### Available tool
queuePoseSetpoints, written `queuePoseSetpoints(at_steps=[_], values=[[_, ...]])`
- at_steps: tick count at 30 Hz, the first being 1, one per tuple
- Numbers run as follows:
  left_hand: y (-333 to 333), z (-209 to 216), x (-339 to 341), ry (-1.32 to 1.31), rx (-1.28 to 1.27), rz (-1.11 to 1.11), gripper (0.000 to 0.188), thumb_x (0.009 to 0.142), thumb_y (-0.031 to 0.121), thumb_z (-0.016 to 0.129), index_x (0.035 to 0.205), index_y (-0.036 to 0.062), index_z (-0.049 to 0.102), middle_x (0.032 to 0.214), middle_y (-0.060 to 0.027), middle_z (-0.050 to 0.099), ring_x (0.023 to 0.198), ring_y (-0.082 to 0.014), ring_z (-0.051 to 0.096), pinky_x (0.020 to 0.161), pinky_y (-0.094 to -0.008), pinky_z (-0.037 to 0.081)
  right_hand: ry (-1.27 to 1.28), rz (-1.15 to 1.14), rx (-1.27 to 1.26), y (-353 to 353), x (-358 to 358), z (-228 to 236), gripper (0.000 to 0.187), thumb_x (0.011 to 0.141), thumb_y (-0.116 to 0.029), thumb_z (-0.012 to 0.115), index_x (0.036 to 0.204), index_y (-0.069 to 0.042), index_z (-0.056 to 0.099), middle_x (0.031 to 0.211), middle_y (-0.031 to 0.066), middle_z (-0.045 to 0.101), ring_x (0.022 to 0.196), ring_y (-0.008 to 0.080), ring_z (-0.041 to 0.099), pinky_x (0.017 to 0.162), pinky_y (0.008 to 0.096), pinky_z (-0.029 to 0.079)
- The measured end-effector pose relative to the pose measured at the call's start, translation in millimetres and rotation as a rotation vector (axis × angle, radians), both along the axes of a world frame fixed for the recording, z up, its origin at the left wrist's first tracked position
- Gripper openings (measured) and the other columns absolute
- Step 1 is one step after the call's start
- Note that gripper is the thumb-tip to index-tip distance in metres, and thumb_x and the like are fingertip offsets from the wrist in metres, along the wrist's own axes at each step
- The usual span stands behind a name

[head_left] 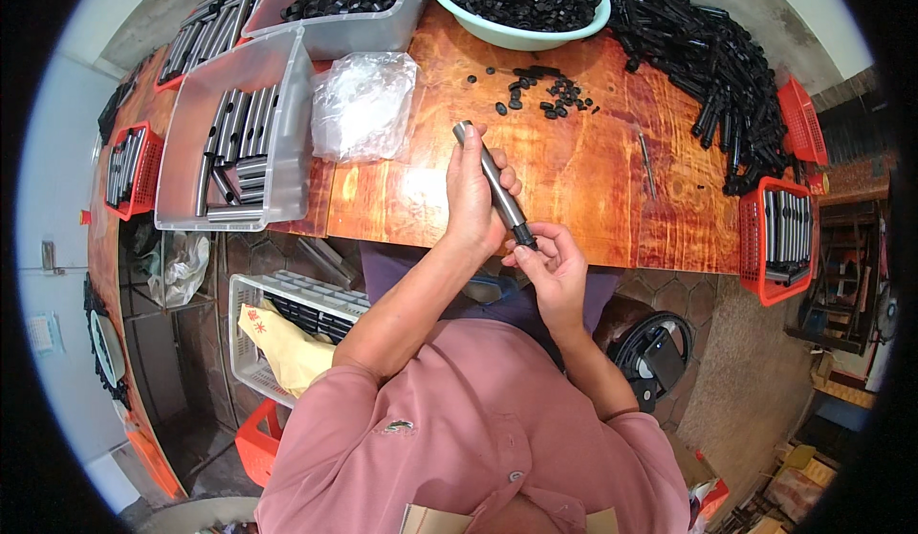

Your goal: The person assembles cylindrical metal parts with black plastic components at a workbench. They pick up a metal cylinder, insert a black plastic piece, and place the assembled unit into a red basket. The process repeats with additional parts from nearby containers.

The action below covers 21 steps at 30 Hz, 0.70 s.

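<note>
A grey metal tube (499, 186) lies slantwise across my left hand (470, 190), whose fingers wrap round its upper and middle length. At the tube's lower end sits a black plastic end piece (525, 237), pinched between the thumb and fingers of my right hand (553, 268). Whether that piece is fully seated in the tube I cannot tell. Both hands are over the front edge of the wooden table (574, 199). Beyond them, several small black caps (564, 99) lie loose on the tabletop.
Left on the table stand a clear bin (292, 152) of metal tubes and a plastic bag (363, 104). A pale green basin (521, 39) of black caps is at the back. Black parts (703, 65) heap up right, near a red basket (755, 266). A thin rod (647, 166) lies nearby.
</note>
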<state>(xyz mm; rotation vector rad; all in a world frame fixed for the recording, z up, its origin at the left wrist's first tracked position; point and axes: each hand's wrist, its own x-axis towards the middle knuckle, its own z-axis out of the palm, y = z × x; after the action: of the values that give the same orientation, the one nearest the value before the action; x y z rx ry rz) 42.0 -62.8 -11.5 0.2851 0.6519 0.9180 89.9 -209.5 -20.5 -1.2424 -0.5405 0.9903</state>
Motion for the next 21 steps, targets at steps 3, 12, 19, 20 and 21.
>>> queuePoseSetpoints(at_steps=[3, 12, 19, 20, 21], values=[[-1.8, 5.6, 3.3, 0.056, 0.012, 0.018, 0.036, 0.106, 0.041, 0.052, 0.128, 0.0128, 0.046, 0.078, -0.0017, 0.049, 0.058, -0.0107, 0.048, 0.051, -0.0256, 0.044, -0.452, -0.059, -0.124, 2.5, -2.6, 1.0, 0.032, 0.090, -0.009, 0.074, 0.116, 0.004, 0.062, 0.090, 0.0143, 0.071, 0.074, 0.0170, 0.069, 0.068, 0.0301, 0.055], [-2.0, 9.7, 6.6, 0.079, 0.087, 0.110, 0.025, 0.105, 0.036, 0.056, 0.103, 0.0162, 0.041, 0.075, -0.0013, 0.048, 0.056, -0.0116, 0.049, 0.049, -0.0263, 0.043, -0.996, -0.169, -0.105, 10.0, 0.7, -1.3, 0.032, 0.085, -0.009, 0.077, 0.113, 0.003, 0.065, 0.087, 0.0179, 0.070, 0.068, 0.0281, 0.069, 0.063, 0.0366, 0.055], [2.2, 6.2, 9.2, 0.114, 0.056, 0.126, 0.025, 0.105, 0.036, 0.056, 0.102, 0.0156, 0.042, 0.075, -0.0009, 0.047, 0.056, -0.0114, 0.048, 0.049, -0.0264, 0.043, -1.283, -0.193, -0.031, 18.5, 2.4, -1.0, 0.030, 0.085, -0.004, 0.074, 0.113, 0.003, 0.064, 0.084, 0.0190, 0.068, 0.070, 0.0335, 0.068, 0.064, 0.0385, 0.054], [2.3, 5.7, 9.4, 0.120, 0.056, 0.128, 0.025, 0.105, 0.036, 0.056, 0.102, 0.0155, 0.042, 0.075, -0.0009, 0.047, 0.056, -0.0114, 0.048, 0.049, -0.0264, 0.043, -1.282, -0.190, -0.030, 18.5, 2.3, -1.6, 0.030, 0.084, -0.003, 0.074, 0.113, 0.003, 0.064, 0.084, 0.0191, 0.068, 0.071, 0.0339, 0.068, 0.064, 0.0389, 0.054], [2.1, 5.0, 9.5, 0.126, 0.058, 0.130, 0.025, 0.105, 0.036, 0.056, 0.102, 0.0155, 0.042, 0.075, -0.0009, 0.047, 0.056, -0.0113, 0.048, 0.049, -0.0263, 0.043, -1.282, -0.187, -0.030, 18.2, 2.4, -2.7, 0.031, 0.084, -0.003, 0.074, 0.113, 0.003, 0.064, 0.084, 0.0192, 0.068, 0.071, 0.0342, 0.068, 0.064, 0.0393, 0.054]])
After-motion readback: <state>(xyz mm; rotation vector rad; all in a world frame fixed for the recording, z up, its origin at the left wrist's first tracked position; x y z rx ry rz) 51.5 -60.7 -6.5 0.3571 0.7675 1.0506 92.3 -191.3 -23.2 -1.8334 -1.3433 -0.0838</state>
